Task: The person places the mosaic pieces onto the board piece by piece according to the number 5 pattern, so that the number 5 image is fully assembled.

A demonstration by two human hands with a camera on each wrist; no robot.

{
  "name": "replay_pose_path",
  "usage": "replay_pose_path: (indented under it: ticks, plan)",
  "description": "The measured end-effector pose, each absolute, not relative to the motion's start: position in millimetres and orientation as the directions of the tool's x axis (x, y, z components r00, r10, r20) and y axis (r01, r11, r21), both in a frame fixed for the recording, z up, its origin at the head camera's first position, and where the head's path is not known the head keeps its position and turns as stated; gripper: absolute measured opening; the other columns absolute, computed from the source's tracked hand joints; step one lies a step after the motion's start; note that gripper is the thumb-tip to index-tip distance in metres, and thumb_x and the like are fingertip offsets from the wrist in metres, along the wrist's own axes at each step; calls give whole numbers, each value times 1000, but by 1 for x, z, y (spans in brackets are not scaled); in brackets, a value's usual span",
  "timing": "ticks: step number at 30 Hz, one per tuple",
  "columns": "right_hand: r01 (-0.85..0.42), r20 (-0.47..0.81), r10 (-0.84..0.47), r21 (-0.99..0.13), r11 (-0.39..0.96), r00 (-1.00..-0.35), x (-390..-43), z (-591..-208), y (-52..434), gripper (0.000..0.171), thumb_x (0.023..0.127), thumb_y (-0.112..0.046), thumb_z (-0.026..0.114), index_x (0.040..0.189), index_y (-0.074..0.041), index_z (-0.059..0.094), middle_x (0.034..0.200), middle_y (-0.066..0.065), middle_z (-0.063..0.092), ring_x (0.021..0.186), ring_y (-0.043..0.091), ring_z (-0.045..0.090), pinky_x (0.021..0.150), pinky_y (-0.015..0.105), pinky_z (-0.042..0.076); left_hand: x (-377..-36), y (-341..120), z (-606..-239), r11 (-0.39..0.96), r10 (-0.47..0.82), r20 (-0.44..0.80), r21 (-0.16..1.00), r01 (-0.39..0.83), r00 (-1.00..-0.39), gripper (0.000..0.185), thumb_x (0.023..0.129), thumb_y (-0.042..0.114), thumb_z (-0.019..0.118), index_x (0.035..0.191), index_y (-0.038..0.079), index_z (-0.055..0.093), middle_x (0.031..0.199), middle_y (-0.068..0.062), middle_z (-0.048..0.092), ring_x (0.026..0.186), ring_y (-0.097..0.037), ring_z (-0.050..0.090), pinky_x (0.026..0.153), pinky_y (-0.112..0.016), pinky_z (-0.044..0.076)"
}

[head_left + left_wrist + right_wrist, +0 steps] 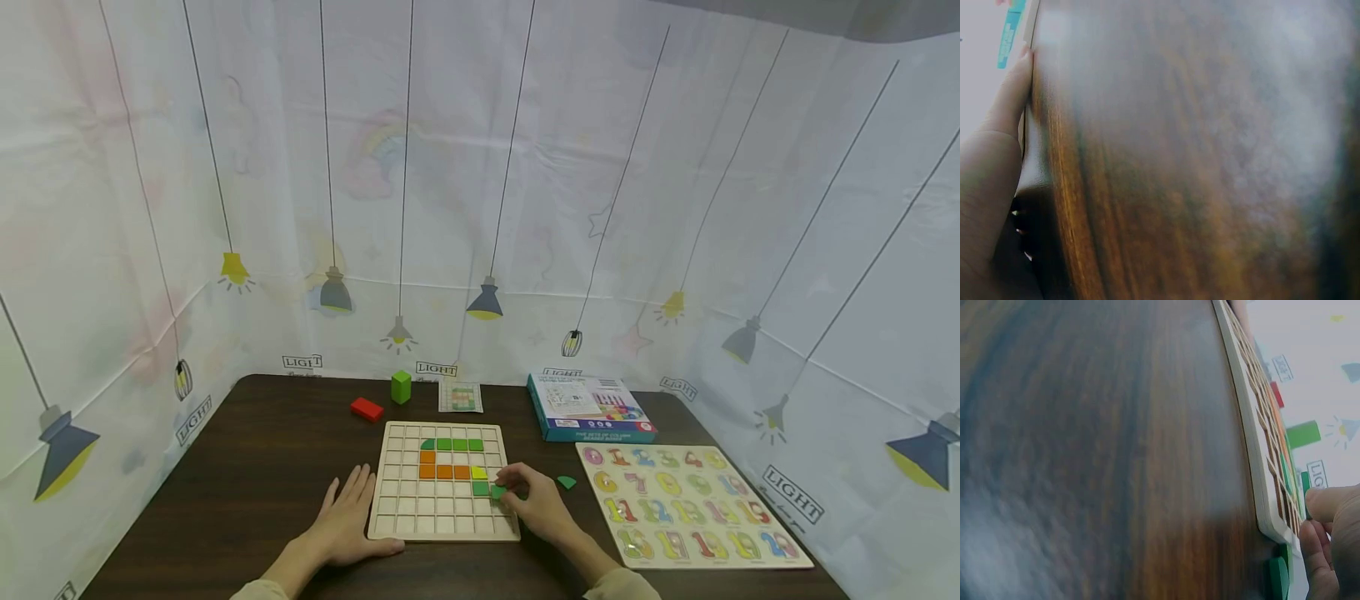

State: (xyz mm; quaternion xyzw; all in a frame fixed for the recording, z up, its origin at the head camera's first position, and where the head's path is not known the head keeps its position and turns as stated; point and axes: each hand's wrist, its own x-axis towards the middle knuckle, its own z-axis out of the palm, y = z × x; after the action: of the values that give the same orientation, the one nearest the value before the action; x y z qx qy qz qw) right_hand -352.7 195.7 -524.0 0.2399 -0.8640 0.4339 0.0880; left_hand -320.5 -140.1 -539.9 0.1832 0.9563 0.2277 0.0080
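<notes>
A wooden grid board [397,506] lies in front of me with square tiles set in it: green ones [453,445] in an upper row, orange ones [445,472] below, a yellow one [479,472] and a green one [481,489]. My left hand [347,518] is spread flat on the table, fingertips and thumb at the board's left edge and near corner. Over the board's right side, my right hand [542,504] pinches a small green tile [1305,482] between thumb and fingers. A loose green quarter-round piece [566,482] lies just right of that hand.
Behind the board are a red block [367,409], a green block [401,387] and a pattern card [461,397]. A boxed set [592,408] lies at the back right. A number puzzle board [693,508] covers the right side of the dark table [225,467].
</notes>
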Motion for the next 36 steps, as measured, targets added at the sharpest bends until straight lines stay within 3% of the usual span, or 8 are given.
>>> replay_pose_path:
  ticks: [8,15,22,36]
  plan:
    - [-486,348,-351,-728,484,-869,-349,-526,186,25,82,5,66,106,-3,62,96,5,65,86,20,63,73,27,52,-321,-139,-539,840,352,64,419,345,-934,119,70,81,54,148,-3,23,153,-25,15,141,-37,8,107,-60,4]
    - [-528,394,-364,-732,431,-844,-349,-530,179,26,80,6,69,103,-2,63,93,7,66,84,29,63,69,29,52,-325,-141,-546,837,350,75,422,348,-934,118,70,79,56,148,-3,23,153,-24,15,141,-36,8,107,-59,3]
    - [-514,358,-385,-718,469,-851,-345,-529,176,24,81,4,70,102,-5,63,94,4,65,86,21,62,71,25,52,-324,-141,-546,834,349,81,426,349,-933,119,69,80,57,148,-2,24,153,-24,15,141,-37,8,107,-60,3]
    - [-544,391,-386,-693,474,-835,-346,-529,176,25,79,6,69,102,-2,63,93,8,66,85,24,63,70,27,53,-320,-138,-536,841,350,58,420,340,-935,120,68,82,53,148,-2,23,153,-24,16,141,-37,9,107,-60,5]
